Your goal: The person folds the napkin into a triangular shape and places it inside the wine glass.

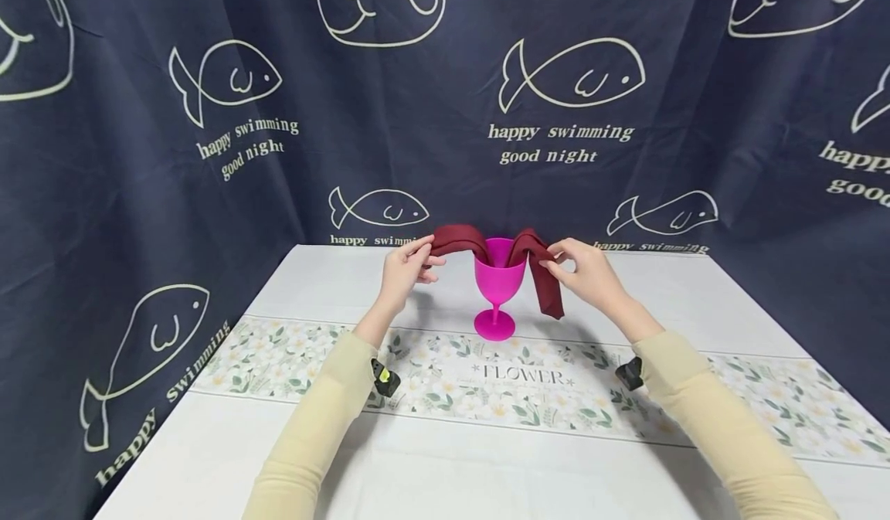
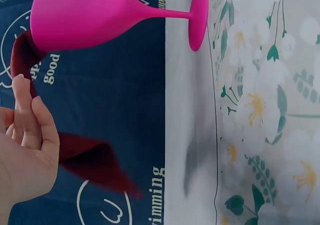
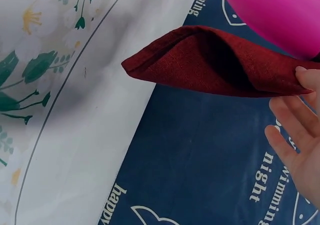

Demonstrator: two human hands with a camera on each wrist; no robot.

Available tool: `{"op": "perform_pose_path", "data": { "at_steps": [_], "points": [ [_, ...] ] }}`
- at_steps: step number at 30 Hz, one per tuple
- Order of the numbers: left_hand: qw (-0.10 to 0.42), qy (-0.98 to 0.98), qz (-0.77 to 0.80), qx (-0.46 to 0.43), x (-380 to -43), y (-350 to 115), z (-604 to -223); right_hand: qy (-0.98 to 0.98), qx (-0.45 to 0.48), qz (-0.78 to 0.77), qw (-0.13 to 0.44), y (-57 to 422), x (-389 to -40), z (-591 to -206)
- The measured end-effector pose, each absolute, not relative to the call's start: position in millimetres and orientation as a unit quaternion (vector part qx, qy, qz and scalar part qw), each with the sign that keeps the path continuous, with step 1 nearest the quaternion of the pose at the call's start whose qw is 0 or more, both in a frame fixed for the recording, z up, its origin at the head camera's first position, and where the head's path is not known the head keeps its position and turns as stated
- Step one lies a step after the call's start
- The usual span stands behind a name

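Observation:
A magenta goblet [image 1: 497, 282] stands upright on the table. Folded dark red cloth [image 1: 455, 237] comes out of its mouth and drapes over the rim on both sides. My left hand [image 1: 405, 270] pinches the left length, held out roughly level from the rim. On the other side, my right hand [image 1: 589, 271] pinches the cloth where it bends down, thumb on top in the right wrist view. Below those fingers a folded cloth end [image 3: 200, 62] hangs loose, its layers gaping. Another tail of cloth [image 2: 95, 160] shows past my left hand in the left wrist view. The cloth inside the goblet is mostly hidden.
The white tablecloth [image 1: 389, 458] has a flowered band [image 1: 278, 358] with the word FLOWER across it, just in front of the goblet's foot. A dark blue curtain [image 1: 445, 118] printed with fish hangs behind and at both sides of the table.

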State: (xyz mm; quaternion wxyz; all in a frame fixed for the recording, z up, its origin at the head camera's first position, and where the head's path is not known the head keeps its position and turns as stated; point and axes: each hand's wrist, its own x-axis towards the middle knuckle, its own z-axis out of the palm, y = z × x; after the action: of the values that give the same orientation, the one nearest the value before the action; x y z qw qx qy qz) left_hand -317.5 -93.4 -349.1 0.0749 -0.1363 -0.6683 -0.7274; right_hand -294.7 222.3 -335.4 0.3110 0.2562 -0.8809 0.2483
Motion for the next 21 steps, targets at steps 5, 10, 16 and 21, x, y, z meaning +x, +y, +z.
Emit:
{"op": "perform_pose_path", "data": {
  "at_steps": [5, 10, 16, 21],
  "points": [
    [0.093, -0.672, -0.719, -0.148, -316.0, -97.6, -348.4, -0.872, 0.263, 0.252, 0.326, 225.4, -293.3, -336.3],
    [0.125, -0.694, -0.694, -0.147, -315.0, -107.0, -344.2, -0.871, 0.267, 0.254, 0.325, 230.8, -290.7, -335.0],
    [0.175, -0.729, -0.641, -0.167, -309.3, -122.4, -337.1, -0.866, 0.278, 0.235, 0.345, 238.8, -285.2, -328.0],
    [0.216, -0.773, -0.571, -0.174, -301.4, -135.5, -331.9, -0.862, 0.274, 0.222, 0.364, 247.9, -279.0, -318.1]
  ]
}}
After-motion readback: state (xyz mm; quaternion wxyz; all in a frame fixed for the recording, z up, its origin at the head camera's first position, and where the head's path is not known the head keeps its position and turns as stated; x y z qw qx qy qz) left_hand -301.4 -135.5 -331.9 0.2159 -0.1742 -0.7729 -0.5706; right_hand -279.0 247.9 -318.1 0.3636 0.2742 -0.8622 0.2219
